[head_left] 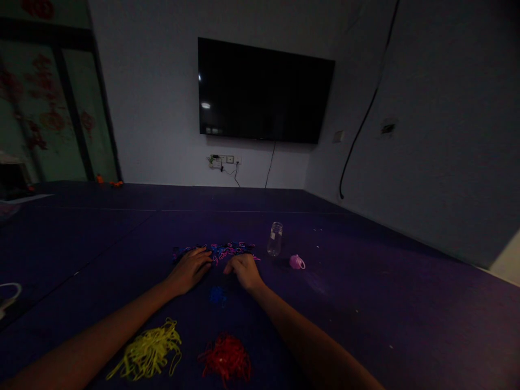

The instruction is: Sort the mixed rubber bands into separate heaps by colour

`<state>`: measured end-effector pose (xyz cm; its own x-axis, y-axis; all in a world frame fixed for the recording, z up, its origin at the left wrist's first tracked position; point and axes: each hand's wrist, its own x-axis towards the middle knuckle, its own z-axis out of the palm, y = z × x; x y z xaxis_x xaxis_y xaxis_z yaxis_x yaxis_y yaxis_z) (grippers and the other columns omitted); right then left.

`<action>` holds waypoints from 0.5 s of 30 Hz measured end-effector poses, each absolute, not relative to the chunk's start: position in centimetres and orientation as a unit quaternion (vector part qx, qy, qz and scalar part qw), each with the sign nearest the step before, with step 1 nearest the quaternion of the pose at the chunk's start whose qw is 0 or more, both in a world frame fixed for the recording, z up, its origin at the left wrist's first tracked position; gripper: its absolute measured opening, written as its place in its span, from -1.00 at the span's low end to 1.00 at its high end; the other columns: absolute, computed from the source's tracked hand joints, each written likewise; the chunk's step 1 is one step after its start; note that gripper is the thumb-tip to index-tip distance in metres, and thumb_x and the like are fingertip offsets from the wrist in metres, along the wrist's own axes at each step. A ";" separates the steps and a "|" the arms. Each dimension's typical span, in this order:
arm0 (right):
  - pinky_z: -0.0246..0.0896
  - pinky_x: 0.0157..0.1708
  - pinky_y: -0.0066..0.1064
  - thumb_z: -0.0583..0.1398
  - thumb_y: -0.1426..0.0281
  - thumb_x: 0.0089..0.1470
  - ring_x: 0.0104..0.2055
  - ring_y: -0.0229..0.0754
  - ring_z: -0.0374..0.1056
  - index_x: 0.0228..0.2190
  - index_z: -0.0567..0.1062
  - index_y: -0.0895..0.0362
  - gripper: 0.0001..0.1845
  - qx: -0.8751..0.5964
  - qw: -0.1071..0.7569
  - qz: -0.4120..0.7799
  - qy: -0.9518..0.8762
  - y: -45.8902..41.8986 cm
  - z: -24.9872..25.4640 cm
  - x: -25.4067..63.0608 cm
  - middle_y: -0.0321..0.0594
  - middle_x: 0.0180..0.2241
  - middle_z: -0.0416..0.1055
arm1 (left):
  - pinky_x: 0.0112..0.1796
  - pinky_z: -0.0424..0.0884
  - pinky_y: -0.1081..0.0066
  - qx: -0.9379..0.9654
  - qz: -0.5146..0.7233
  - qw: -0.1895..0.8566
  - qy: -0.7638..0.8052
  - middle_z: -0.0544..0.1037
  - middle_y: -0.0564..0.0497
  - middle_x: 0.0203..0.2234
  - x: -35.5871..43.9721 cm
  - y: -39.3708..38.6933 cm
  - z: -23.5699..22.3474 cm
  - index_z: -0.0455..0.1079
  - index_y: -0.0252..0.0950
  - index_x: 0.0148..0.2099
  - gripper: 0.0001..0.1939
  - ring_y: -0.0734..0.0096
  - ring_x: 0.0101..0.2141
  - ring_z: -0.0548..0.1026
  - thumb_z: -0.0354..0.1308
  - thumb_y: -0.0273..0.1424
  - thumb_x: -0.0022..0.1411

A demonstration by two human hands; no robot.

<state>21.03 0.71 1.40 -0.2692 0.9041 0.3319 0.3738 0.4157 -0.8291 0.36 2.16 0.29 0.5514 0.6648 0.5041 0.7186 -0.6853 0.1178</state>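
My left hand (190,269) lies with its fingers stretched out over the left part of a spread of mixed blue, pink and dark rubber bands (227,249). At the right end of that spread, my right hand (244,269) has its fingers curled down and pressed together; what they hold, if anything, is hidden. Between my wrists sits a small blue heap of rubber bands (218,295). Closer to me are a yellow heap of bands (151,349), beside my left forearm, and a red heap of bands (227,357).
A clear bottle (275,241) stands upright and uncapped right of the mixed bands, with a pink cap with a ring (297,262) beside it. Everything rests on a dark purple floor-like surface (365,303). A white looped handle (11,295) shows at far left. Small white scraps are scattered rightward.
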 end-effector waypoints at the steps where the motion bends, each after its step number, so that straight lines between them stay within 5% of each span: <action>1: 0.09 -0.43 -0.52 -0.02 0.44 -0.04 -0.47 -0.27 0.34 -0.69 0.49 0.15 -0.63 -0.471 0.420 0.261 -0.731 0.7 1.4 21.3 -0.24 -0.57 0.48 | 0.07 0.21 0.07 -0.879 -0.261 0.050 -0.395 0.46 -0.05 -0.01 0.4 2.1 0.4 0.43 -0.22 -0.11 -0.70 0.16 0.07 0.31 -0.08 -0.25 0.30; 8: -0.01 -0.45 -0.51 0.03 0.39 0.09 -0.36 -0.25 0.37 -0.50 0.55 0.11 -0.69 -0.621 0.352 0.032 -0.699 0.8 2.1 23.0 -0.22 -0.43 0.51 | 0.05 0.23 0.07 -0.882 -0.262 0.056 -0.387 0.50 -0.08 -0.07 0.5 2.1 0.4 0.42 -0.27 -0.13 -0.73 0.19 0.05 0.33 -0.08 -0.34 0.29; 15: -0.01 -0.48 -0.50 -0.01 0.35 0.15 -0.35 -0.23 0.39 -0.42 0.57 0.09 -0.64 -0.674 0.352 0.018 -0.650 1.5 1.9 23.5 -0.18 -0.40 0.52 | -0.02 0.30 0.14 -0.888 -0.301 0.071 -0.341 0.57 -0.07 -0.35 0.6 1.8 0.6 0.48 -0.27 -0.33 -0.71 0.21 -0.10 0.44 -0.06 -0.36 0.28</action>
<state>23.51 1.54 1.93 0.1549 0.8880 0.4330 0.8629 0.0918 -0.4969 0.59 1.84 0.65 0.5860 0.5635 0.5823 0.6489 -0.7567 0.0793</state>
